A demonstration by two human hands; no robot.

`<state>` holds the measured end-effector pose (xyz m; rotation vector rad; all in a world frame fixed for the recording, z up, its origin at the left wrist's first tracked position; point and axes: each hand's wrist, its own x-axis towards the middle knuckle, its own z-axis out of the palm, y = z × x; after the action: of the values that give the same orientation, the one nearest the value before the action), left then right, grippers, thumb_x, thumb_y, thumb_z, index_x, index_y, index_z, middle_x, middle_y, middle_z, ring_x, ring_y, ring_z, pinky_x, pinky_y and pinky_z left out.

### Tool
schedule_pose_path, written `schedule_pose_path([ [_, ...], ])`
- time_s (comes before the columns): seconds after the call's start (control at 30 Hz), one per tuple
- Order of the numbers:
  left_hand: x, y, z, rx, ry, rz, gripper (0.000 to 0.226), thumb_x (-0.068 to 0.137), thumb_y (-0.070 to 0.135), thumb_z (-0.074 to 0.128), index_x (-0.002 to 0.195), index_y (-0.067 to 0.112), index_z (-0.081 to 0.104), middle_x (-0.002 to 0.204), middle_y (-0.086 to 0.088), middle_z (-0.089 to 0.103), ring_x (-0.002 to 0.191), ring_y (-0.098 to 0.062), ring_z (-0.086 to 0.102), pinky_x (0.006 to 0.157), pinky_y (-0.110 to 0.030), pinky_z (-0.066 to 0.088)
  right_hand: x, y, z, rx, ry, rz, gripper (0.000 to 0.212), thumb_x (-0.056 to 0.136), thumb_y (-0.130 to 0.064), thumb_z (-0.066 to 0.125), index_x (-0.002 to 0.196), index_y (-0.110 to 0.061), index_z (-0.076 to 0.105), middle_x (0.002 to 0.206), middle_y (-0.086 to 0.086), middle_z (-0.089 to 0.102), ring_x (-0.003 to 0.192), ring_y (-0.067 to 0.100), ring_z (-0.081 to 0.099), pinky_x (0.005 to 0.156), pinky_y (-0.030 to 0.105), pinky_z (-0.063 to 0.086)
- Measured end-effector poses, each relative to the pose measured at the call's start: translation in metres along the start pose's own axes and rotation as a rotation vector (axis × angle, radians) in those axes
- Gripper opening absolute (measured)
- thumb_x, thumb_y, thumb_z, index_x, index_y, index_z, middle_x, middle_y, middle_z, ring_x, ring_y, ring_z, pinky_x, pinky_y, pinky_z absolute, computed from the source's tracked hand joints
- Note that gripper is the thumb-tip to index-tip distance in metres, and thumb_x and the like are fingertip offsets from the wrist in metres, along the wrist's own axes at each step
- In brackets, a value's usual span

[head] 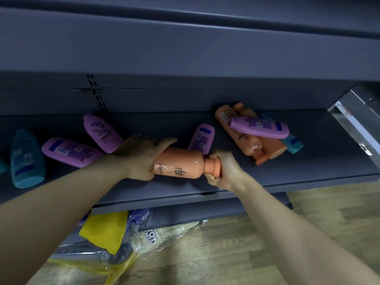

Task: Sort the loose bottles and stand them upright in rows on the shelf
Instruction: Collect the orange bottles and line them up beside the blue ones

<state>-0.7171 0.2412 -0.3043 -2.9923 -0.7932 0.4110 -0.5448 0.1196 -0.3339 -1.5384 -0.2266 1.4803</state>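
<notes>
An orange bottle (183, 163) lies sideways just above the dark shelf (320, 153), held at both ends. My left hand (139, 157) grips its base end and my right hand (223, 170) grips its orange cap. Purple bottles lie flat behind it: one (70, 152) at the left, another (101, 132) beside it, a third (202, 138) behind the held bottle. A blue bottle (26, 159) lies at the far left. At the right, a heap of orange bottles (240, 132) lies under a purple bottle (260, 127) and over a teal one (293, 144).
The upper shelf's underside (185, 48) hangs low over the bottles. A metal bracket (355, 118) juts in at the right end. Below the shelf, plastic-wrapped packages (127, 239) and a yellow sheet (104, 231) lie by the wooden floor (267, 233).
</notes>
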Motion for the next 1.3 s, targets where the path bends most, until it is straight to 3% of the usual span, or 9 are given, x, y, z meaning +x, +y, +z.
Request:
schedule_pose_path([
  [0.17, -0.002, 0.004, 0.006, 0.055, -0.011, -0.056, 0.106, 0.077, 0.033, 0.067, 0.148, 0.031, -0.011, 0.134, -0.003, 0.052, 0.111, -0.026, 0.058, 0.08, -0.029, 0.045, -0.003, -0.006, 0.006, -0.075, 0.015, -0.027, 0.016, 0.087, -0.015, 0.033, 0.073, -0.011, 0.037, 0.033, 0.002, 0.039, 0.023, 0.011, 0.031, 0.032, 0.013, 0.017],
  [0.33, -0.008, 0.003, 0.018, 0.015, 0.033, -0.141, 0.08, 0.077, 0.037, 0.065, 0.141, 0.022, 0.02, 0.135, -0.002, 0.048, 0.11, -0.027, 0.058, 0.079, -0.031, 0.045, -0.004, -0.017, 0.015, -0.136, 0.091, -0.103, 0.017, 0.09, -0.022, 0.042, 0.079, -0.009, 0.044, 0.042, 0.006, 0.043, 0.028, 0.011, 0.031, 0.032, 0.014, 0.018],
  [0.43, -0.013, -0.001, 0.021, -0.108, 0.067, -0.265, 0.074, 0.077, 0.039, 0.067, 0.135, 0.02, 0.027, 0.13, -0.004, 0.051, 0.106, -0.025, 0.059, 0.07, -0.03, 0.04, -0.002, -0.02, 0.022, 0.098, 0.11, -0.12, 0.032, 0.096, -0.038, 0.043, 0.078, -0.012, 0.05, 0.043, 0.002, 0.045, 0.032, 0.01, 0.034, 0.033, 0.015, 0.022],
  [0.5, -0.016, -0.002, 0.022, -0.205, 0.11, -0.365, 0.068, 0.076, 0.039, 0.069, 0.128, 0.017, 0.031, 0.122, -0.006, 0.055, 0.1, -0.027, 0.06, 0.066, -0.029, 0.036, -0.004, -0.021, 0.026, 0.221, 0.111, -0.152, 0.034, 0.099, -0.03, 0.041, 0.076, -0.011, 0.055, 0.043, 0.001, 0.047, 0.037, 0.01, 0.034, 0.036, 0.017, 0.024],
  [0.63, -0.022, 0.001, 0.022, -0.322, 0.159, -0.477, 0.068, 0.07, 0.041, 0.074, 0.119, 0.014, 0.035, 0.112, -0.009, 0.06, 0.097, -0.032, 0.061, 0.068, -0.03, 0.036, -0.007, -0.007, 0.036, -0.003, 0.151, -0.144, 0.011, 0.091, -0.006, 0.05, 0.089, -0.007, 0.06, 0.053, 0.003, 0.051, 0.039, 0.01, 0.038, 0.044, 0.021, 0.028],
  [0.77, -0.023, 0.006, 0.025, -0.406, 0.182, -0.474, 0.072, 0.064, 0.04, 0.078, 0.118, 0.014, 0.039, 0.112, -0.01, 0.061, 0.099, -0.033, 0.061, 0.068, -0.031, 0.036, -0.007, 0.011, 0.048, -0.177, 0.115, -0.136, 0.026, 0.087, 0.006, 0.042, 0.099, -0.008, 0.06, 0.064, 0.004, 0.055, 0.044, 0.01, 0.046, 0.043, 0.019, 0.039],
  [1.03, -0.022, 0.028, 0.034, -0.785, 0.223, -0.535, 0.067, 0.055, 0.039, 0.081, 0.104, 0.016, 0.041, 0.091, -0.005, 0.061, 0.092, -0.032, 0.064, 0.071, -0.036, 0.051, -0.018, 0.031, 0.077, -0.275, -0.041, -0.319, 0.059, 0.069, 0.004, 0.067, 0.124, -0.006, 0.047, 0.108, 0.007, 0.06, 0.096, 0.017, 0.058, 0.074, 0.02, 0.049],
  [1.13, -0.022, 0.036, 0.04, -0.939, 0.279, -0.527, 0.056, 0.059, 0.038, 0.074, 0.103, 0.014, 0.05, 0.079, 0.007, 0.051, 0.089, -0.03, 0.064, 0.067, -0.03, 0.048, -0.024, 0.033, 0.084, -0.221, 0.012, -0.396, 0.051, 0.077, 0.004, 0.07, 0.12, -0.009, 0.045, 0.101, 0.0, 0.06, 0.086, 0.007, 0.059, 0.071, 0.015, 0.052],
  [1.3, -0.026, 0.05, 0.045, -1.095, 0.316, -0.543, 0.054, 0.05, 0.041, 0.062, 0.097, 0.016, 0.058, 0.085, 0.004, 0.064, 0.082, -0.019, 0.066, 0.065, -0.027, 0.051, -0.028, 0.034, 0.086, -0.261, 0.142, -0.47, 0.05, 0.066, -0.003, 0.082, 0.102, -0.014, 0.05, 0.097, 0.003, 0.065, 0.085, 0.014, 0.064, 0.08, 0.035, 0.055],
])
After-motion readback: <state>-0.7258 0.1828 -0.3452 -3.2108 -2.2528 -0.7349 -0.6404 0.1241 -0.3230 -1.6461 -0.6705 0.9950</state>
